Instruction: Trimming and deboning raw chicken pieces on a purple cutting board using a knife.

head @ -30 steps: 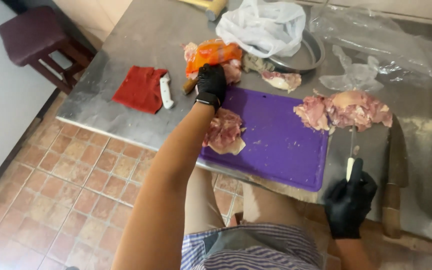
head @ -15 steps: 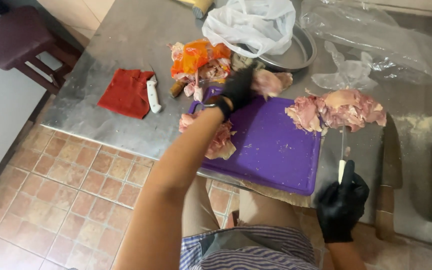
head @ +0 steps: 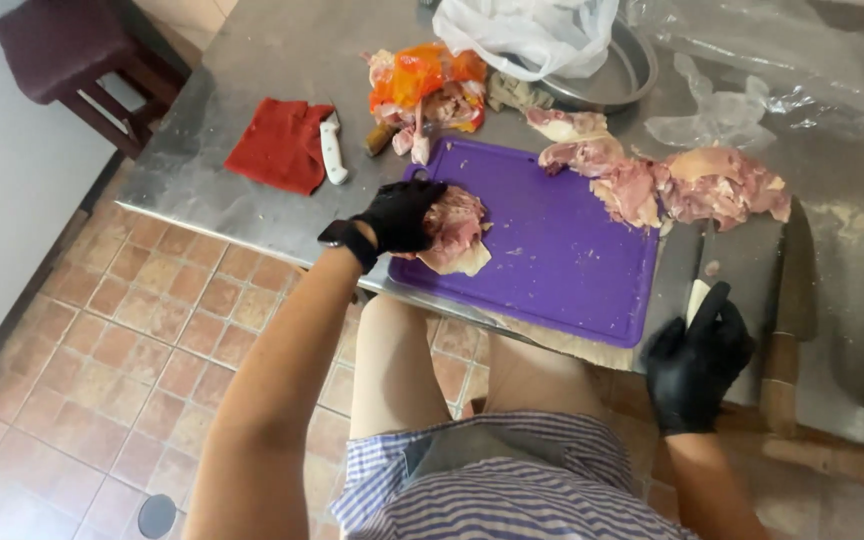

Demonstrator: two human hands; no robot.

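My left hand [head: 397,215], in a black glove, was closed over a piece of raw chicken [head: 455,230] at the near left corner of the purple cutting board [head: 552,250]. The fingers curled around the left side of the meat while the rest of it lay flat on the board, a pale flap of skin hanging toward the near edge. I judged the piece soft and limp, slick with moisture, likely to slide under a loose grip; the thick middle looked the safest place to pinch, since the thin skin would probably stretch or tear.

My right hand [head: 697,360], also gloved, was clenched around the pale handle of a knife [head: 702,270], its blade lying on the steel table just off the board's right edge, pointing away from me.

Farther out on the board's far right corner sat a heap of more raw chicken [head: 652,185], spilling onto the table [head: 252,80]. Beyond the board's far left corner was a pile of scraps mixed with an orange wrapper [head: 424,80]. To the left of that lay a red cloth [head: 280,145] with a small white-handled knife [head: 331,150] touching its right edge. A metal bowl [head: 617,80] with a white plastic bag [head: 537,30] in it stood at the back, and a cleaver [head: 792,300] with a wooden handle lay to the right of my knife.
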